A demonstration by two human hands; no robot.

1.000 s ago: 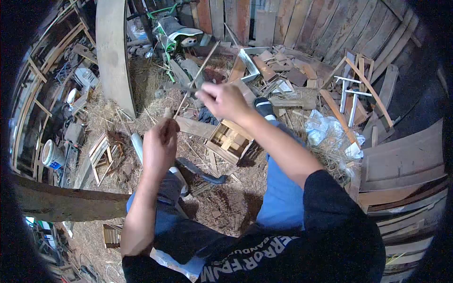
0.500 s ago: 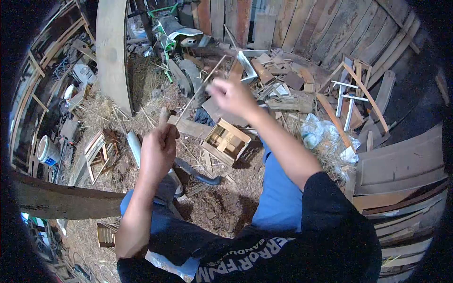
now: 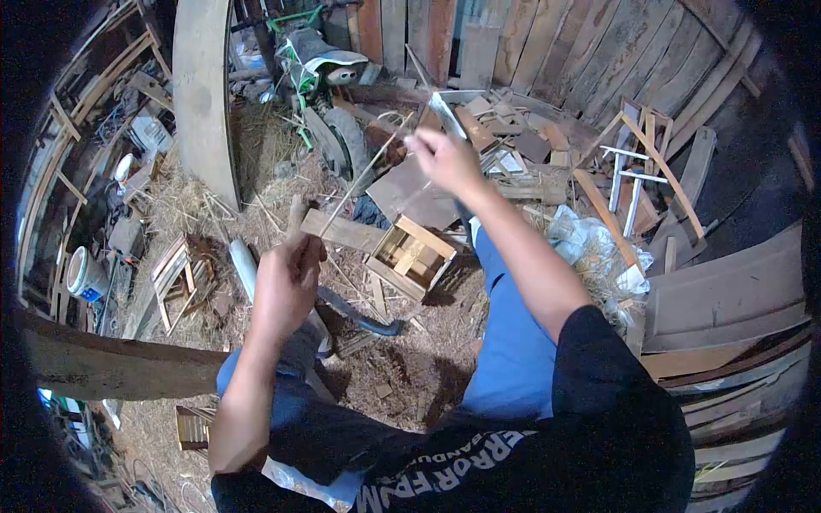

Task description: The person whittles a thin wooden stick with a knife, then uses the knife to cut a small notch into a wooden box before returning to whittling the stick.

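A long thin wooden strip (image 3: 368, 170) slants up and to the right from my left hand (image 3: 289, 278), whose fingers are closed round its lower end. My right hand (image 3: 446, 162) is beside the strip's upper end, its fingers bent together; what they hold, if anything, is too small to make out. Below the hands, a small square wooden box (image 3: 412, 258) with light wood pieces inside sits on the ground. A flat board (image 3: 344, 231) lies at the box's upper left. Near my left hand is a dark curved tool (image 3: 363, 321).
Wood scraps (image 3: 513, 128) are heaped before a plank wall (image 3: 564, 51). White plastic bags (image 3: 577, 235) lie at the right, and a white bucket (image 3: 87, 274) stands at the left. A tall board (image 3: 203, 103) rises at the upper left, and a thick plank (image 3: 128, 359) crosses the lower left.
My right hand has moved slightly right and down, away from the strip's upper part. My left hand has stayed nearly in place, and the strip has shifted slightly.
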